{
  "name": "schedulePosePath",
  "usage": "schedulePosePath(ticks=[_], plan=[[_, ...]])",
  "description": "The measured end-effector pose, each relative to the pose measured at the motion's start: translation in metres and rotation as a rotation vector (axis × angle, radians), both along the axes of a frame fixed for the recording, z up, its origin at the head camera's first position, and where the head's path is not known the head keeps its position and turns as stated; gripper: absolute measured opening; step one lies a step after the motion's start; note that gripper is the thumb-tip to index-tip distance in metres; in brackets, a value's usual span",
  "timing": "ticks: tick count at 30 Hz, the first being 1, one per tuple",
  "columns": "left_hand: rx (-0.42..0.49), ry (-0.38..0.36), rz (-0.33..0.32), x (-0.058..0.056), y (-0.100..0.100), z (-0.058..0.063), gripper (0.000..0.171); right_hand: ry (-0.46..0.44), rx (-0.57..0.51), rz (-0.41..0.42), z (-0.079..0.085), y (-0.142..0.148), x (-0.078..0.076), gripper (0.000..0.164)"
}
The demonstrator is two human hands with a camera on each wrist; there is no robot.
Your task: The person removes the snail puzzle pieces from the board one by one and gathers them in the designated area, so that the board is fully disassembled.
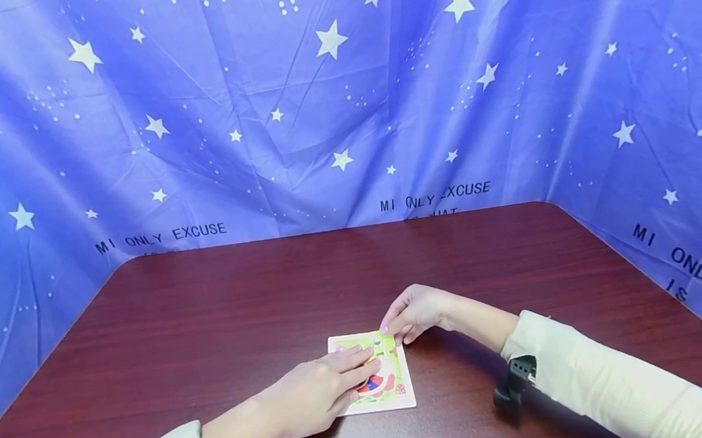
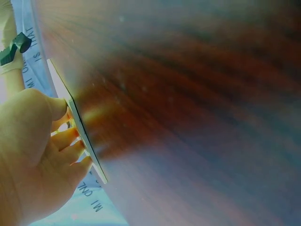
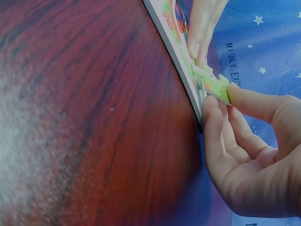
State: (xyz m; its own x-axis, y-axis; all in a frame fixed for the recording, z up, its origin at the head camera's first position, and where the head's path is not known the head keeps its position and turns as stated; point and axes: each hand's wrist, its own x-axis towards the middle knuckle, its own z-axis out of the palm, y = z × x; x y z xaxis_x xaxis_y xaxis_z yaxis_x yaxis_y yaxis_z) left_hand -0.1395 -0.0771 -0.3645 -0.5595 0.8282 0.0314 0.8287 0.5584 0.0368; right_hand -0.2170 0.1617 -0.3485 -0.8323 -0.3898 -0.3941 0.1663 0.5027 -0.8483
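A square jigsaw puzzle (image 1: 400, 396) with a white border and a colourful cartoon picture lies flat on the table. My left hand (image 1: 317, 391) rests on its left half with the fingers stretched across the picture, covering part of it. At the top right corner, my right hand (image 1: 420, 311) pinches a green puzzle piece (image 3: 217, 87) between thumb and fingers. In the right wrist view, that piece is tilted up from the board, and the left fingertips press down close beside it. The left wrist view shows the puzzle's edge (image 2: 84, 134) beside the left hand.
The dark reddish-brown table (image 1: 237, 293) has a glossy wood-grain top. A blue curtain (image 1: 290, 112) with white stars and printed letters hangs behind it and at both sides. A black strap with a device (image 1: 515, 383) sits on the right wrist.
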Motion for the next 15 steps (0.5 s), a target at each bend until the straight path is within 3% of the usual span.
schedulePosePath(ticks=[15], plan=[[0.001, 0.007, -0.009, -0.002, 0.002, -0.001, 0.045, -0.056, -0.128, -0.032, -0.006, 0.010, -0.011, 0.026]])
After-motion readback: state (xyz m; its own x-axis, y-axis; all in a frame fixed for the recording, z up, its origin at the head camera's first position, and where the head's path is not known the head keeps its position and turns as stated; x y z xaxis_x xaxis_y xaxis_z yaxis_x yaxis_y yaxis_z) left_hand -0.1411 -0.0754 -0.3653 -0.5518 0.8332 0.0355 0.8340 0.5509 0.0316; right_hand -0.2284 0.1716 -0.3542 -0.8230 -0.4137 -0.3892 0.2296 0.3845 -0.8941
